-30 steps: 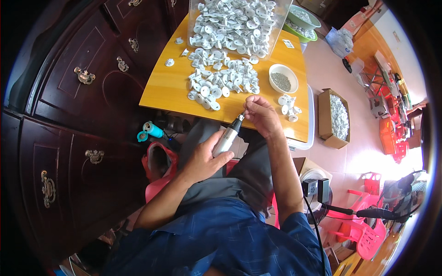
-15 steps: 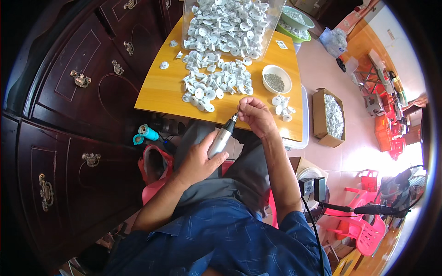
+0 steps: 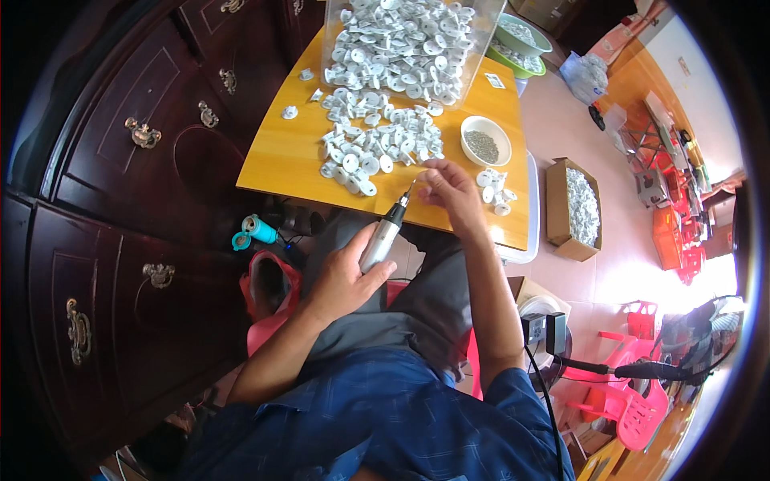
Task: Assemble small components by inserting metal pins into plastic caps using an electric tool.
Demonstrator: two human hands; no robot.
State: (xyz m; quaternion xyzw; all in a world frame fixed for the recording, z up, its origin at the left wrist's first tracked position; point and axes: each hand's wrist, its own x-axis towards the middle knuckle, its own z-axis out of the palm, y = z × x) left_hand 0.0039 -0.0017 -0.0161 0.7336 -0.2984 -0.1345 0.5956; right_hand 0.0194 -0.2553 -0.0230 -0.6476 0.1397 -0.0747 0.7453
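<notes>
My left hand (image 3: 350,272) is wrapped round a silver electric screwdriver (image 3: 380,244) with a black nose, its thin bit pointing up and away over the table's near edge. Close beside the bit tip is my right hand (image 3: 454,192), thumb and fingers pinched together; whatever they hold is too small to make out. Beyond both hands, a pile of small white plastic discs with stems (image 3: 377,144) lies on the yellow wooden table (image 3: 269,156). To the right stands a white bowl (image 3: 503,135) of tiny metal screws (image 3: 482,147), and below it sits a small group of white pieces (image 3: 497,195).
A clear plastic bin (image 3: 330,48) full of white pieces stands at the table's far side. Right on the floor is a cardboard box (image 3: 557,210) of pale pieces. Dark drawers (image 3: 136,184) line the left. A pink chair (image 3: 642,413) stands at lower right.
My right hand has shifted slightly right and up, away from the screwdriver's tip, and the thin bit now shows. My left hand keeps hold of the screwdriver.
</notes>
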